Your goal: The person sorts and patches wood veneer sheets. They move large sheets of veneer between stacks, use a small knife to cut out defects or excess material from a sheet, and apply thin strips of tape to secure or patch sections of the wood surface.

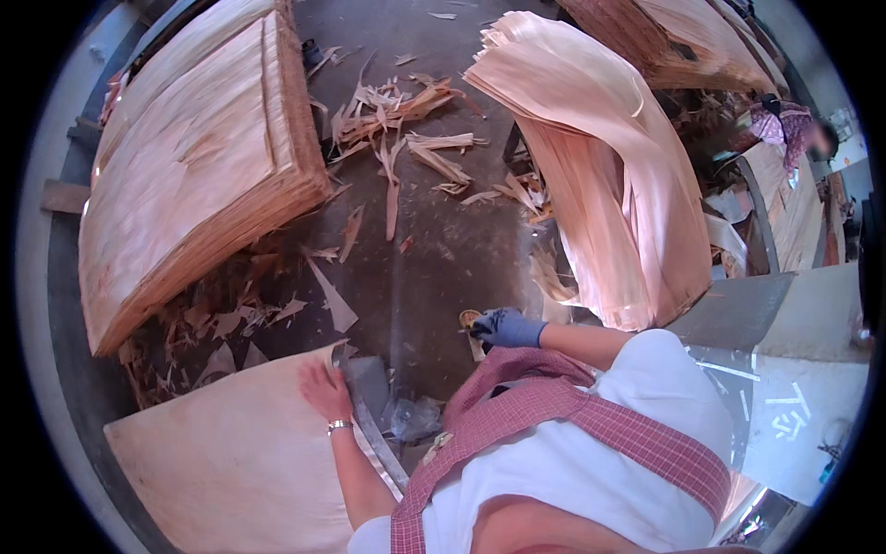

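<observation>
My bare left hand (325,390), with a metal watch band at the wrist, lies flat with spread fingers. It rests on the upper right part of a pale wood veneer sheet (231,452), near the sheet's right edge. My right hand (508,328) wears a blue-grey glove with dark fingertips and is held out in front of my body. Its fingers are closed on a small yellow, ring-shaped object (470,319), perhaps a tape roll; the glove hides part of it.
A thick veneer stack (198,138) stands at the far left. Drooping veneer sheets (609,157) hang at the right. Torn veneer scraps (397,120) litter the dark floor (434,268). Crumpled clear plastic (413,418) lies beside the sheet. Another person (783,127) is at the far right.
</observation>
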`<action>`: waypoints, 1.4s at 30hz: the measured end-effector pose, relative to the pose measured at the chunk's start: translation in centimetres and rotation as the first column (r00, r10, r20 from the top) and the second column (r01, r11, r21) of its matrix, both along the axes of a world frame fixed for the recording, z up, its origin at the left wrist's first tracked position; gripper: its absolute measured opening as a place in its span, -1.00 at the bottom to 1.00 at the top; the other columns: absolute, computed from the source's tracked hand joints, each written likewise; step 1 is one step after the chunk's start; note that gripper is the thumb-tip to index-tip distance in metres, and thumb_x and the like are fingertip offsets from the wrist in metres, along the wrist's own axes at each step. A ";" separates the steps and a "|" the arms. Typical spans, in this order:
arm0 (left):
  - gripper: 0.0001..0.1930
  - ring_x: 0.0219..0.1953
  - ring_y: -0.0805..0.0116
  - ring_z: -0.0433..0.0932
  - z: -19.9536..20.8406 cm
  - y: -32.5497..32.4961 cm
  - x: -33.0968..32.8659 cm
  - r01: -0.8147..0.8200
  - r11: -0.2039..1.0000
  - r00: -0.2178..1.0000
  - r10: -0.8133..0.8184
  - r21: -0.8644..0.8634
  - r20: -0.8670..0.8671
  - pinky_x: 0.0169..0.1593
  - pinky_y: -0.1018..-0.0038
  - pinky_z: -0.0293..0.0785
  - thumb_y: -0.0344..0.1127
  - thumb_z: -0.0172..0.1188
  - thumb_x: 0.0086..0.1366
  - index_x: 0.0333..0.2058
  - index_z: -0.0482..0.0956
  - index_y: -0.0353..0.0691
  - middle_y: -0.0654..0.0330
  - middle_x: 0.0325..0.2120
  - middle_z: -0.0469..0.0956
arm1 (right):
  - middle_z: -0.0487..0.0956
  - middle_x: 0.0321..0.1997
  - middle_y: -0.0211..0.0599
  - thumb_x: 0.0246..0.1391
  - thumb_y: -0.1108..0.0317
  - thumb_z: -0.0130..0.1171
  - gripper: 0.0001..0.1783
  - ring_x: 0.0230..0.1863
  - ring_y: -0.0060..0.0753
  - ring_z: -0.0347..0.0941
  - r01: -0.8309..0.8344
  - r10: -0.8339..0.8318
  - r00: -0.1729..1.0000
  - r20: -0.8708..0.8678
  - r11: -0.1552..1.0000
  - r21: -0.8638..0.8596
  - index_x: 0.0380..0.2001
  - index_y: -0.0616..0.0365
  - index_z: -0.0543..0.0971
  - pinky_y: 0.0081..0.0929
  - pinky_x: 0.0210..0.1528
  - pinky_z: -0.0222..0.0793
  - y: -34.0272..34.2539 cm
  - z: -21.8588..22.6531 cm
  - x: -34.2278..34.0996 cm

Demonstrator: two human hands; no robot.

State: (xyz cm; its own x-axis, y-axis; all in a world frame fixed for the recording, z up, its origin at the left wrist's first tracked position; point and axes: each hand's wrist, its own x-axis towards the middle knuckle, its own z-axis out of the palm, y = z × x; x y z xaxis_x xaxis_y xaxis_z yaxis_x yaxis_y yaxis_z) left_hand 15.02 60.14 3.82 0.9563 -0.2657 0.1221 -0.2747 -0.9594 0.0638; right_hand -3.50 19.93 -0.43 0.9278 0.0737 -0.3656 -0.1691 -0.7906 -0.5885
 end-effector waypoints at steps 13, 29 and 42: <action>-0.46 0.29 -0.08 0.25 -5.1 2.3 2.3 0.332 0.934 0.914 -0.353 0.130 0.200 0.33 0.02 0.12 0.02 0.06 0.34 0.18 0.44 -0.16 -0.04 0.22 0.36 | 0.42 -0.03 -0.07 -0.03 -0.11 0.26 -0.32 0.02 -0.05 0.37 0.288 -0.263 0.953 0.153 0.615 -0.734 0.02 0.14 0.41 -0.09 -0.06 0.48 -23.6 1.2 14.2; -0.22 0.18 0.04 0.45 -7.3 -61.4 24.2 0.198 0.817 0.152 -0.572 -0.542 -0.806 0.17 0.18 0.40 0.18 0.19 0.27 0.27 0.30 -0.29 -0.10 0.15 0.44 | 0.53 -0.27 -0.35 0.01 0.25 0.18 -0.87 -0.25 -0.32 0.52 0.290 -0.579 0.815 0.021 0.376 -0.880 -0.33 -0.10 0.63 -0.30 -0.33 0.50 -52.6 -0.6 13.2; -0.71 -0.36 0.41 0.54 -4.5 -107.1 26.9 -0.535 0.716 -0.001 -0.531 -0.448 -0.847 -0.26 0.45 0.52 -0.06 0.23 0.33 -0.16 0.55 -0.14 0.26 -0.28 0.61 | 0.44 -0.22 -0.24 0.03 0.31 0.09 -0.35 -0.26 -0.24 0.47 0.764 -0.781 0.482 0.398 0.152 -0.627 0.26 0.03 0.35 -0.22 -0.31 0.47 -56.8 11.3 12.1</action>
State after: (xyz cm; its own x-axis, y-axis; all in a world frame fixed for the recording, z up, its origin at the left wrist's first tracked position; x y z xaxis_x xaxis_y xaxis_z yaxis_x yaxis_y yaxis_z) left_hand 41.91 -46.94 -0.72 0.2441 -0.6431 -0.7259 0.5676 -0.5121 0.6446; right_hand 8.57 -36.88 10.88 0.3465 -0.9348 0.0783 -0.9380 -0.3448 0.0343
